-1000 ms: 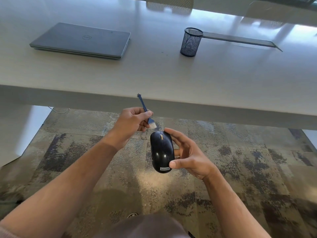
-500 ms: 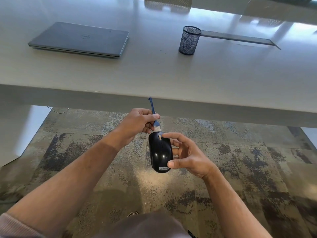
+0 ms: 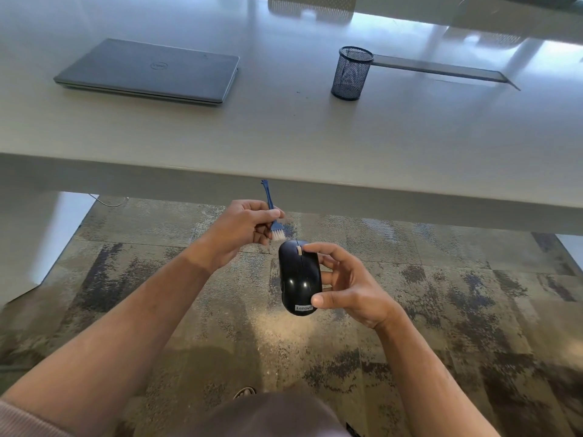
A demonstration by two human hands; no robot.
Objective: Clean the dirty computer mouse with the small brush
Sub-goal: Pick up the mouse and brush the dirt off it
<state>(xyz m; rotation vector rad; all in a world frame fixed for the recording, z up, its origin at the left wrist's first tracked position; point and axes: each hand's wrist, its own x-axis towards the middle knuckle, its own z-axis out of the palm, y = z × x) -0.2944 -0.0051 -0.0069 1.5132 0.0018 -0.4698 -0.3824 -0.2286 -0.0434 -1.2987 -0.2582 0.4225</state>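
The hands work in open air at mid-frame, below the desk's (image 3: 284, 146) near edge, which runs across the picture just above them; only patterned carpet (image 3: 441, 310) lies beneath, with free room on both sides. The right hand (image 3: 350, 285) is clamped on the mouse (image 3: 299, 279), thumb on its lower end by the logo, fingers curled round its right side, wheel end pointing up the frame. The left hand (image 3: 243, 228) pinches the brush (image 3: 275, 219) shut between thumb and fingers; its white bristles hang just above the mouse's top left, whether touching I cannot tell; its blue handle overlaps the desk edge. Up on the desk, well apart, sit a closed laptop (image 3: 148, 70) at upper left and a mesh cup (image 3: 351, 74) at upper centre.
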